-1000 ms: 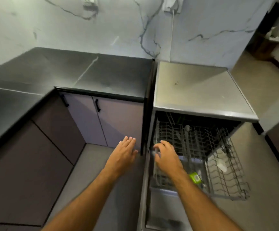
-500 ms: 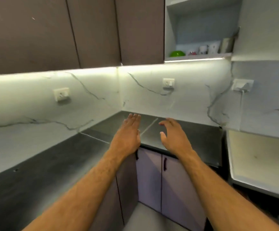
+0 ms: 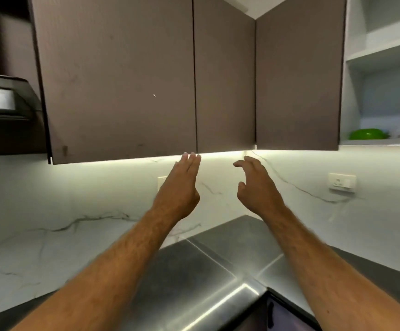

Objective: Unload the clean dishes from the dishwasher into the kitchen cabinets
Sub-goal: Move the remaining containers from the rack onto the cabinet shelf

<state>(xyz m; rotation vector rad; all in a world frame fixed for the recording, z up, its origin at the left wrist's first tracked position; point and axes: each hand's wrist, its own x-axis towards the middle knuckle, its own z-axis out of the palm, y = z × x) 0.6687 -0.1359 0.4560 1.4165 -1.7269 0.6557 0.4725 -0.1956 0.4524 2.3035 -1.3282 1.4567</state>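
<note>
Head view: we see both forearms raised toward the upper kitchen cabinets [image 3: 122, 80], whose brown doors are all closed. Our left hand [image 3: 178, 189] is held flat, fingers straight and together, its fingertips [image 3: 190, 157] just at the lower edge of the cabinet doors near the seam between two doors; we cannot tell whether they touch. Our right hand [image 3: 256, 187] hangs just beside it, fingers loosely curled and spread, holding nothing, below the corner where the cabinet runs meet. Between the door edge and the dark tabletop [image 3: 194, 271] lies a lit marble backsplash [image 3: 51, 199] with open room. A wall socket [image 3: 341, 183] sits well to the right. At the far right an open shelf [image 3: 380, 141] carries a green bowl [image 3: 366, 134] and small blurred items, cut off by the frame. A range hood [image 3: 3, 99] shows partly at left. No dishes are in either hand, and the dishwasher is out of view.
</note>
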